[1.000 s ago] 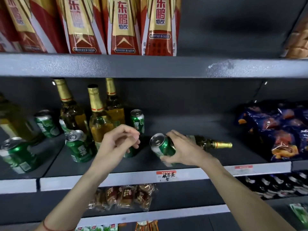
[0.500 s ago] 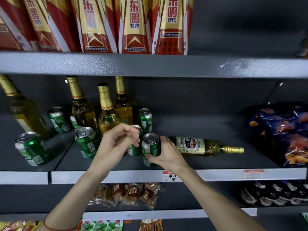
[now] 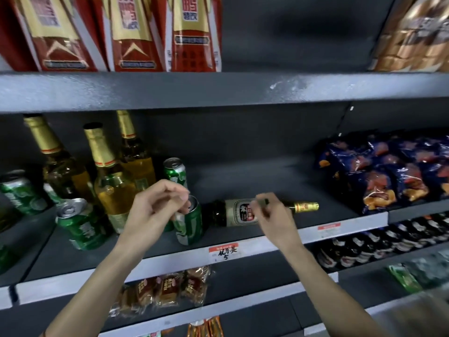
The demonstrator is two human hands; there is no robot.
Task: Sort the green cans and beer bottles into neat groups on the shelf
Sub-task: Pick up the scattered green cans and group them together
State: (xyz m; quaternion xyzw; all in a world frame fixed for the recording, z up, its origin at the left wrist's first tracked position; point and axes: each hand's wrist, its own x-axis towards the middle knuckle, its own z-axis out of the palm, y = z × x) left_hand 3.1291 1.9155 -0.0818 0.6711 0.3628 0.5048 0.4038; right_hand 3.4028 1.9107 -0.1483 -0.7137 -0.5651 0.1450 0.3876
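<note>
Found the left hand (image 3: 158, 210) nearest, out over the shelf (image 3: 352, 226) lip, fingers loosely curled and nothing in them. Found the front can (image 3: 190, 224) upright directly under those fingertips, close to the edge. Judged a tip forward off the lip likely if the knuckles brushed its rim on the way down.

Found the right hand (image 3: 272, 217) level with it, fingers bent over the lying bottle (image 3: 240, 212). Could not tell, through the blur, whether clamped on the glass or only touching it. Noted the bottle on its side beneath that hand, base toward the left hand, gold neck pointing away past the right wrist. Judged a roll toward the lip the main risk: round glass, smooth shelf, and a half-taken hold on the label. Feared too a swing of the base into the front can just beside it during the lift upright.

Found a second can (image 3: 80, 224) leaning left of the left hand, easily nudged by the forearm.

Noted three standing bottles (image 3: 114, 190) crowded behind the left hand, and a rear can (image 3: 175, 170) just beyond its fingertips, cans and bottles mixed. Judged a toppled row possible on any hurried reach through that tight cluster.
</note>
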